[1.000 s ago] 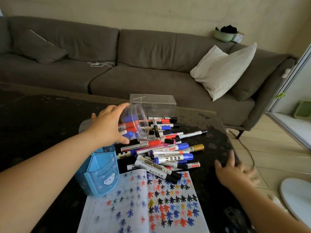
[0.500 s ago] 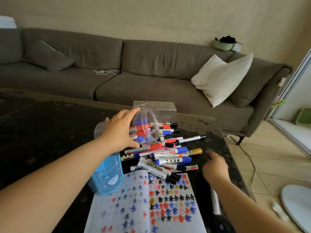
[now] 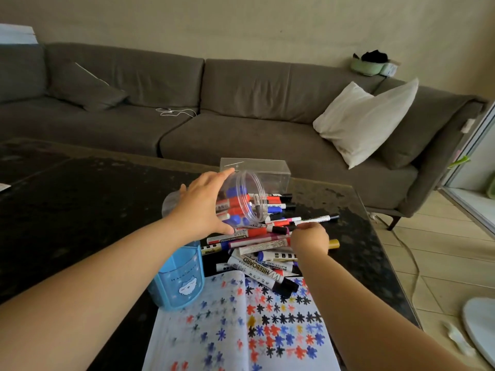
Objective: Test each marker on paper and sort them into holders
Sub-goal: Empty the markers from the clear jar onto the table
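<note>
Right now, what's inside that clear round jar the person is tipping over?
Red and blue markers show through the clear jar. The left hand covers the jar's rear, so anything deeper inside is hidden.

Two hands: the left hand (image 3: 199, 207) and the right hand (image 3: 310, 238). One desk (image 3: 80, 199). Three holders: one clear jar (image 3: 247, 199), one clear box (image 3: 267, 172), one blue cup (image 3: 179, 279). One sheet of paper (image 3: 241, 330). A heap of markers (image 3: 257, 247), too many and too overlapped to count. One sofa (image 3: 227, 103) with two cushions.
</note>
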